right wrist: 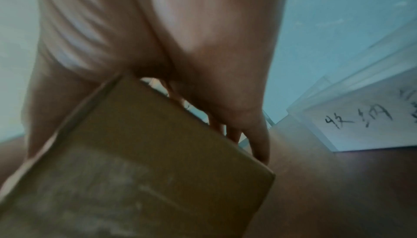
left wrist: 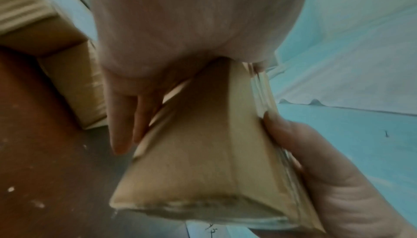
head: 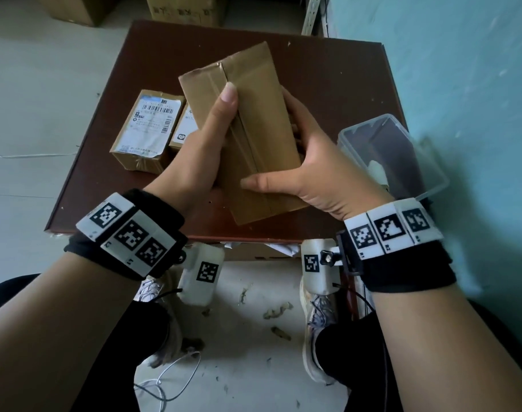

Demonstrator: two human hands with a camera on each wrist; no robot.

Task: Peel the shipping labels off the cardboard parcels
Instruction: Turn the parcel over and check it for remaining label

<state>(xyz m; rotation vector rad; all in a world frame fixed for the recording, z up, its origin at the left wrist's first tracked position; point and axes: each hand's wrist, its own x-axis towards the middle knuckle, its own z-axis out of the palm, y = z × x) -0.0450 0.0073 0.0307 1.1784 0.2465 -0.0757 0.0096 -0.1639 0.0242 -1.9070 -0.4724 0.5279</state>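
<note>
Both hands, the left hand (head: 206, 138) and right hand (head: 298, 162), are gripping the box (head: 253, 120), apparently turning it; next is finding its label beneath the fingers.

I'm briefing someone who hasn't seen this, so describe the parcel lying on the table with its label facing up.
Start at the dark brown table. Left of the long parcel held in both hands, a smaller cardboard parcel lies flat near the left edge. Its top carries a white barcoded shipping label, while the held parcel's visible faces show only brown tape.
</note>
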